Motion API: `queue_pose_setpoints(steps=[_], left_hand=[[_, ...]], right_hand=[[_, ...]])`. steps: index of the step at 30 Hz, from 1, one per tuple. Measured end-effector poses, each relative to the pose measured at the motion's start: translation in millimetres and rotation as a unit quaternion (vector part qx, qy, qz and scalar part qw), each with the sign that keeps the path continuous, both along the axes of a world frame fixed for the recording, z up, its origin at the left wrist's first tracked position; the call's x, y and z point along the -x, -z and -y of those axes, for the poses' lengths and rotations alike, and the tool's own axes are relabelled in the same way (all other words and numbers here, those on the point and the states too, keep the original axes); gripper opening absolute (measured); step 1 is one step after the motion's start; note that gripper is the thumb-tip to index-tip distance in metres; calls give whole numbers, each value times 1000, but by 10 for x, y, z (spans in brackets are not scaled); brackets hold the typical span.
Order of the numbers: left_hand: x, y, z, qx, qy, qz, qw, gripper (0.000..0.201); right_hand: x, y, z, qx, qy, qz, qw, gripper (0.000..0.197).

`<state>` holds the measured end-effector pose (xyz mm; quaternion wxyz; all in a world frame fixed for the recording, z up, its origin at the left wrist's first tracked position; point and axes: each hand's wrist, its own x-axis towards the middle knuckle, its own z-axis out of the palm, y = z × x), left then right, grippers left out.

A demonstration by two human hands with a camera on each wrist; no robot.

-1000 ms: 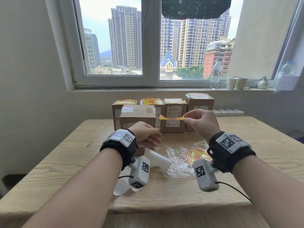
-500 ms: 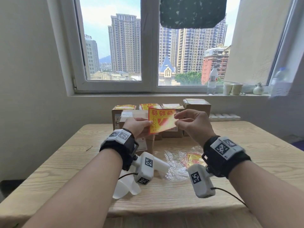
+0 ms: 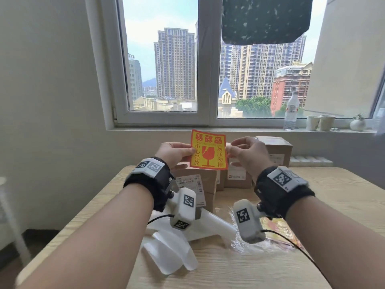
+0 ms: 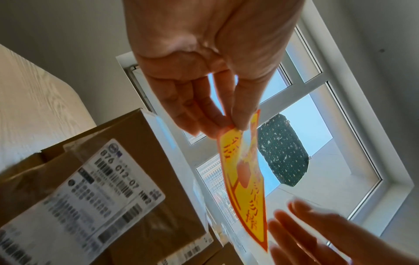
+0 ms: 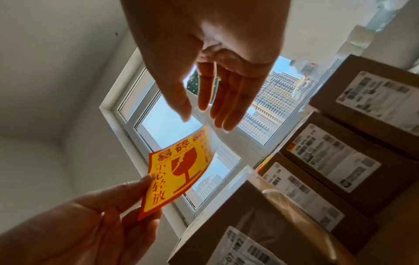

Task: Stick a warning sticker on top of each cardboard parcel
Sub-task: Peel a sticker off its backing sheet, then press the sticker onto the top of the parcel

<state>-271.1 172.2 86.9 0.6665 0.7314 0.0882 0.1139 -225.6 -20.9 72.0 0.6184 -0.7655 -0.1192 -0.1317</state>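
I see one warning sticker (image 3: 208,150) upright above the desk (image 3: 343,197), my left hand (image 3: 174,152) pinching its edge; my right hand (image 3: 248,152) beside it, fingers loose. Held sticker and wrists hide most parcels (image 3: 275,150); I count four in the right wrist view

Glossy paper sticker (image 3: 208,150), matt brown cardboard parcels (image 5: 353,161), wood-grain table (image 3: 250,272).

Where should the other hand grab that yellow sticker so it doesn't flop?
Probably the free right edge of the sticker, coming in from the right side. The left hand already pinches its left edge, and the sheet is thin, held upright and facing the person. The right hand is beside that edge, fingers straight and not yet touching in the right wrist view. A thumb-and-finger pinch there should keep it flat.
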Motion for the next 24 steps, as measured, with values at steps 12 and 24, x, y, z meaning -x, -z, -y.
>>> queue_pose_setpoints(steps=[12, 24], left_hand=[[-306, -144, -384, -26, -23, -40, 999, 17], [-561, 53, -463, -91, -75, -63, 991, 25]], right_hand=[[-412, -179, -481, 4, 0, -66, 998, 13], [-631, 43, -646, 63, 33, -119, 990, 21]])
